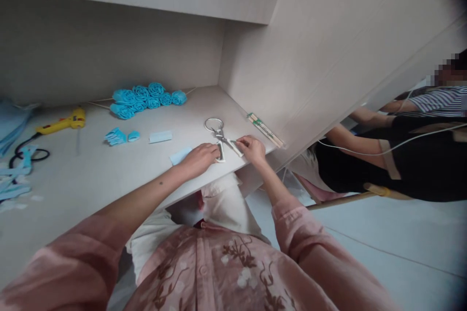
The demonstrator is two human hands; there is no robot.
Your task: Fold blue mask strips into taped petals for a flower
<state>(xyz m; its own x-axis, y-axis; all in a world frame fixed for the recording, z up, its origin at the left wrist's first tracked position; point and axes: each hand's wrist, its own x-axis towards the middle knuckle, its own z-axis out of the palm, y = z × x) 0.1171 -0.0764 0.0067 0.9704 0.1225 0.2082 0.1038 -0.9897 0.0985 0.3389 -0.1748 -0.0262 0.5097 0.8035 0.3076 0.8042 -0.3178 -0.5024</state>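
Note:
A pair of scissors (226, 143) with white handles lies spread on the desk, blades pointing away from me. My left hand (200, 159) rests low over the desk, fingers extended, its fingertips at the left handle. Partly under that hand is a light blue strip (179, 156). Beside the other handle, my right hand (252, 148) has thumb and fingers pinched together; what is between them, if anything, is too small to make out. A thin round ring (214, 124) lies by the blade tips. Left of my hands sits another pale blue strip (160, 136).
Several blue rolled paper roses (146, 99) lie near the back wall, with loose blue pieces (116, 136) before them. A yellow glue gun (62, 123) with black cord is at left. Wrapped chopsticks (265, 129) lie along the right panel (292, 73). Other people sit beyond it.

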